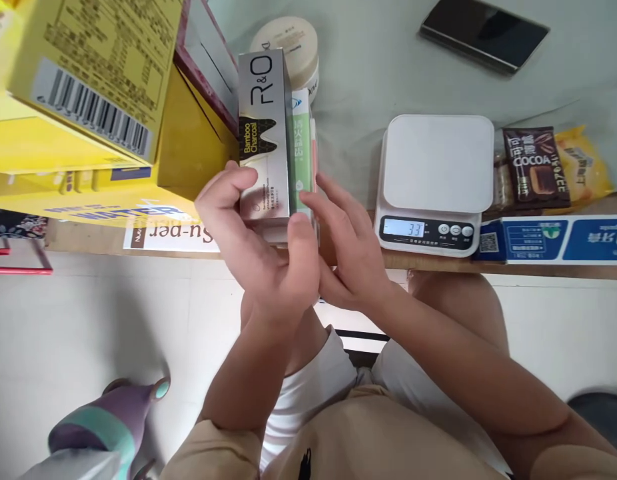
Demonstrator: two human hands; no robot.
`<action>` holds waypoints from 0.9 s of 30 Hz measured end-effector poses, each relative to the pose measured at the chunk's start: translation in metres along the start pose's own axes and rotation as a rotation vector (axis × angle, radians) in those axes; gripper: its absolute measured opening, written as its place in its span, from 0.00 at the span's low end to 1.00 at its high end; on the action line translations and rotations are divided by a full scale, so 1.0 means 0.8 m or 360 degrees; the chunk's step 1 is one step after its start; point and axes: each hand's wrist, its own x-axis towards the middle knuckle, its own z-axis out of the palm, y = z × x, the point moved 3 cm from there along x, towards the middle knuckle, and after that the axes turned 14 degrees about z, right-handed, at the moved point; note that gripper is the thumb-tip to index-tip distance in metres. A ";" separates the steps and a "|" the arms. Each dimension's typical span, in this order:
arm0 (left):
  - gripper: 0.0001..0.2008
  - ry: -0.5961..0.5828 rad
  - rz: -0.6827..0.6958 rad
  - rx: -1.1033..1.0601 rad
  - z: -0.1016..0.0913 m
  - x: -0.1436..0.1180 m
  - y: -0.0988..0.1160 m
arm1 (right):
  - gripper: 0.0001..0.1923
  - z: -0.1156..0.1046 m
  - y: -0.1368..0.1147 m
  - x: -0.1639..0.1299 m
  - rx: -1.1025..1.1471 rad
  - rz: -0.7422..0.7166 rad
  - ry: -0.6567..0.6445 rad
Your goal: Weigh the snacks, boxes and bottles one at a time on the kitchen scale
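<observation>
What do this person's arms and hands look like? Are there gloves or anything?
No gloves: the left hand and right hand are both bare, and no watch, bracelet or ring shows. The forearms are bare too. Higher up come plain, short beige sleeves.

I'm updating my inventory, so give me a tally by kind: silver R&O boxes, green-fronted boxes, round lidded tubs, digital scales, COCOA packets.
Silver R&O box: 1
Green-fronted box: 1
Lidded tub: 1
Digital scale: 1
COCOA packet: 1
Total: 5
</observation>
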 end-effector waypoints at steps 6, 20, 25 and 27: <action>0.22 0.0020 0.0119 0.0073 -0.005 -0.011 0.012 | 0.33 0.020 0.014 -0.020 0.0217 0.0086 -0.0090; 0.16 -0.0169 -0.0741 -0.0107 -0.003 -0.060 -0.017 | 0.29 0.021 0.026 -0.015 0.0117 0.0576 -0.0216; 0.17 -0.0179 -0.0682 0.0012 0.001 -0.054 -0.018 | 0.27 0.028 0.026 -0.021 0.0156 0.0554 -0.0102; 0.19 -0.0183 -0.0672 0.0053 0.001 -0.052 -0.018 | 0.27 0.030 0.027 -0.025 0.0161 0.0558 -0.0078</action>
